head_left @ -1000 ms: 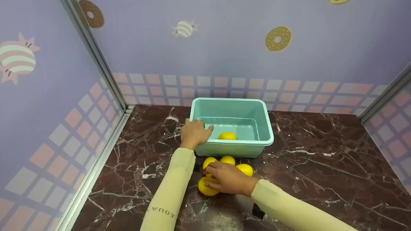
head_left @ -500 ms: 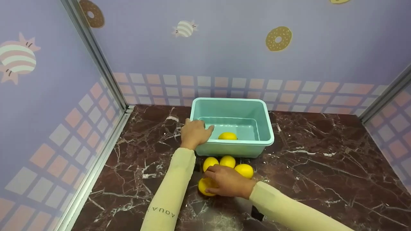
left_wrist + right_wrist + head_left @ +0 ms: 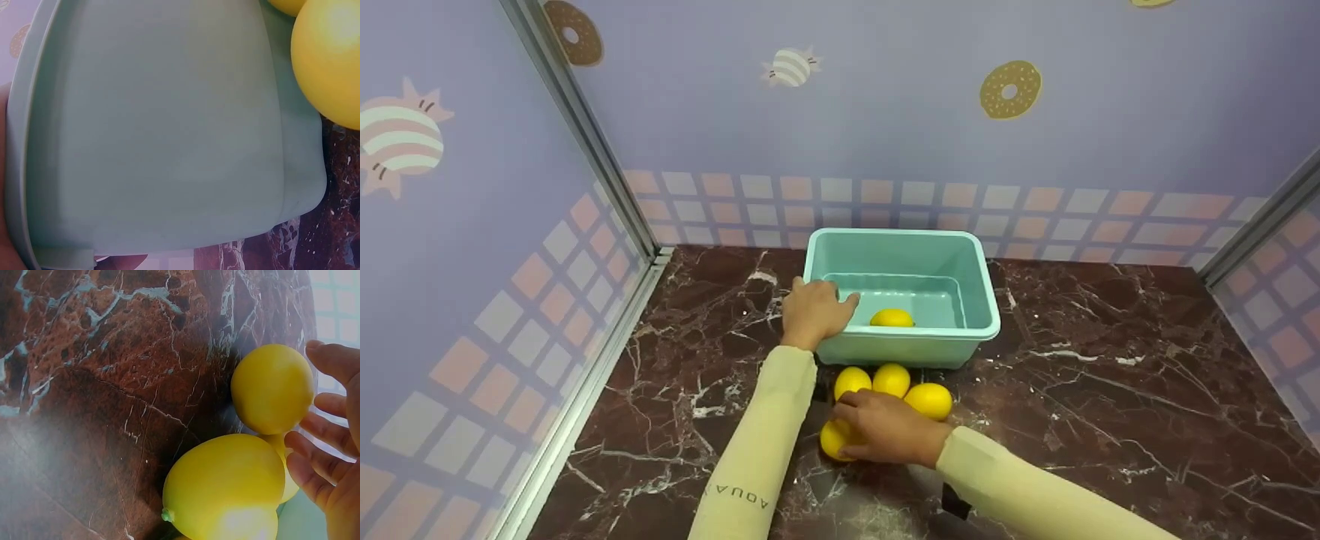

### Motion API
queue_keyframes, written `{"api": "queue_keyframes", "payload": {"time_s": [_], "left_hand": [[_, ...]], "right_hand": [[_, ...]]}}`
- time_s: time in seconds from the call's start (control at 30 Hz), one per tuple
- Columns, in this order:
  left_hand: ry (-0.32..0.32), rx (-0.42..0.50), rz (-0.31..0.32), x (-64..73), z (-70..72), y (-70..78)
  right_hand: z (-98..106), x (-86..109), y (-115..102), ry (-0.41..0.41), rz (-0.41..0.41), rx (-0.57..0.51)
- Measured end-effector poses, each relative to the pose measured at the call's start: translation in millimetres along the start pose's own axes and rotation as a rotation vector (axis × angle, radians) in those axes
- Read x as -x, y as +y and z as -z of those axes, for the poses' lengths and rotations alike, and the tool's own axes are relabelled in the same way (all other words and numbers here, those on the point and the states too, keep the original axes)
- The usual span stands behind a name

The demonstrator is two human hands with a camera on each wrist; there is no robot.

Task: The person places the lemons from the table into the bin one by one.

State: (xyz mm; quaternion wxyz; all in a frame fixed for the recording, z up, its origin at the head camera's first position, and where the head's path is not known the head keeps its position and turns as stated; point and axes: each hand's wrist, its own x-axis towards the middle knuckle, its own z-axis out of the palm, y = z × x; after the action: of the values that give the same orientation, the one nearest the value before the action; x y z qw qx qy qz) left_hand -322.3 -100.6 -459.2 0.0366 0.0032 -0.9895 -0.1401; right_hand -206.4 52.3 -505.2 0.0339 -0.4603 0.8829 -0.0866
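Observation:
In the head view my left hand (image 3: 815,309) holds the front left corner of a pale green plastic bin (image 3: 915,349), thumb over the inside. Only a sliver of that hand shows beside the rim in the left wrist view. One lemon (image 3: 892,318) lies inside the bin. My right hand (image 3: 889,429) is over the nearest lemon (image 3: 834,439), which it partly hides. In the right wrist view its spread, slightly bent fingers (image 3: 306,475) and thumb are beside that lemon (image 3: 273,389), not closed round it. More lemons (image 3: 892,380) (image 3: 853,384) (image 3: 929,401) lie before the bin.
The dark red marbled tabletop (image 3: 1110,420) stretches to both sides. A patterned purple wall (image 3: 885,135) stands behind the bin, with a metal-framed panel (image 3: 600,150) at the left. Dark straps sit by both wrists.
My right hand has shifted slightly left and toward me over the nearest lemon, which has moved a little left. The left hand and bin stay in place.

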Motion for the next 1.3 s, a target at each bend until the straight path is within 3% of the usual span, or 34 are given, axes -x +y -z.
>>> {"api": "queue_keyframes", "payload": {"time_s": [0.4, 1.07, 1.3], "left_hand": [[0.003, -0.009, 0.001, -0.4, -0.9, 0.2], [0.011, 0.015, -0.006, 1.0, -0.6, -1.1], [0.01, 0.004, -0.007, 0.6, -0.9, -1.2]], "right_hand": [[-6, -4.8, -4, -0.018, 0.002, 0.034], [-19, -5.3, -9, -0.027, 0.065, 0.001], [-23, -5.7, -9, -0.063, 0.053, -0.043]]}}
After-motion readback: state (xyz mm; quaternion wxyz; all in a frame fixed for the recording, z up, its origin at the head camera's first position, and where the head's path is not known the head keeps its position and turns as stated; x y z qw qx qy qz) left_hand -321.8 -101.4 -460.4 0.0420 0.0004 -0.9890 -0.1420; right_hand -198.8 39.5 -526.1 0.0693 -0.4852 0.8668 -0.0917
